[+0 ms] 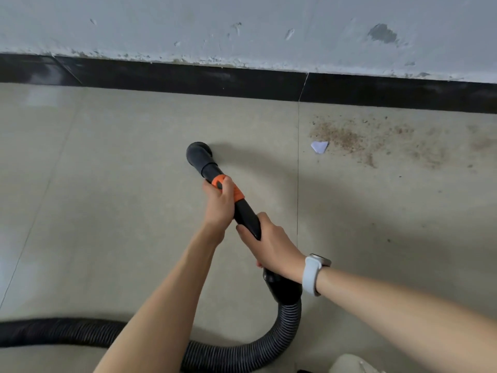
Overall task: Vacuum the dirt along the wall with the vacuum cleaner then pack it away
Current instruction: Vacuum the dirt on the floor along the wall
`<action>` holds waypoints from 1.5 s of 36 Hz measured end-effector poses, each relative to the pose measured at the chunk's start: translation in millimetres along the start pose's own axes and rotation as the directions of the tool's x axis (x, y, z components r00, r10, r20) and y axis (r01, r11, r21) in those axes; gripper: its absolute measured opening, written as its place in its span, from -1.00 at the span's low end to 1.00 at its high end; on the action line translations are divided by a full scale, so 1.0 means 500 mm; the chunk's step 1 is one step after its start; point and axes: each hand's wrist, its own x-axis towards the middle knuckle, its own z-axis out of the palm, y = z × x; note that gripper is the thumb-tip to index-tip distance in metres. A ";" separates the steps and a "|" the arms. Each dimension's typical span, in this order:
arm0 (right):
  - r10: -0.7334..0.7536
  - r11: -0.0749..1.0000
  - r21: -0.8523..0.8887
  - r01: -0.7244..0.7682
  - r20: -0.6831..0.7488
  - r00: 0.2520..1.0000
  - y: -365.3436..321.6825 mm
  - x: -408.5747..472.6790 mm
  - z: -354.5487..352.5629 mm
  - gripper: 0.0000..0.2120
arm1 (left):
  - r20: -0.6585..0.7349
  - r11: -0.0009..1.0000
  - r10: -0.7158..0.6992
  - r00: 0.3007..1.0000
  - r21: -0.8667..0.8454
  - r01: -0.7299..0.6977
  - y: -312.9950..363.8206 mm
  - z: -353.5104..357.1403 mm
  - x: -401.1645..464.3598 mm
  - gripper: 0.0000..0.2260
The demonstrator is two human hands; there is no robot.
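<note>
A black vacuum wand (pixel 246 215) with an orange collar points at the beige tiled floor, its round nozzle (pixel 199 154) down near the middle of the view. My left hand (pixel 219 201) grips the wand at the orange collar. My right hand (pixel 271 247), with a white watch on its wrist, grips the wand lower down near the hose joint. Brown dirt (pixel 376 140) is spread over the floor to the right of the nozzle, close to the wall, with a small white paper scrap (pixel 319 147) at its left edge.
The ribbed black hose (pixel 287 329) loops from the wand down and off to the left along the bottom. A black skirting strip (pixel 188 78) runs under the scuffed pale wall (pixel 242 25). A pale object (pixel 349 364) shows at the bottom edge.
</note>
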 end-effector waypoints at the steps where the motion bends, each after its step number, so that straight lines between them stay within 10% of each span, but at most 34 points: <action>1: 0.016 1.000 0.018 -0.016 0.011 1.000 0.008 -0.012 0.000 -0.69 | 0.012 1.000 0.005 1.000 0.007 -0.006 -0.004 0.005 -0.013 -0.83; 14: 0.110 0.955 0.260 -0.141 0.132 0.985 0.094 -0.098 -0.013 -0.77 | 0.257 0.979 -0.017 0.966 0.201 -0.036 -0.026 0.063 -0.093 -0.82; 32: 0.152 0.823 0.557 0.110 -0.403 0.902 0.062 0.030 -0.100 -0.82 | 0.492 0.798 -0.104 0.864 0.560 -0.223 -0.079 -0.017 -0.119 -0.58; 38: 0.101 0.746 0.614 0.257 -0.487 0.868 -0.023 0.083 -0.101 -0.82 | 0.575 0.835 -0.102 0.811 0.493 -0.245 -0.072 -0.031 -0.127 -0.13; 45: 0.076 0.622 0.754 0.210 -0.326 0.942 -0.096 0.107 -0.096 -0.81 | 0.507 0.768 0.132 0.852 0.491 -0.411 -0.024 -0.059 -0.073 -0.53; 50: 0.289 0.256 0.966 0.045 -0.121 0.950 -0.130 0.148 -0.157 -0.71 | 0.612 0.545 0.001 0.791 0.663 -0.513 0.052 -0.154 -0.026 -0.54; 54: 0.403 0.246 0.969 -0.037 -0.067 0.913 -0.135 0.160 -0.163 -0.64 | 0.604 0.415 -0.160 0.780 0.758 -0.502 0.075 -0.227 -0.005 -0.57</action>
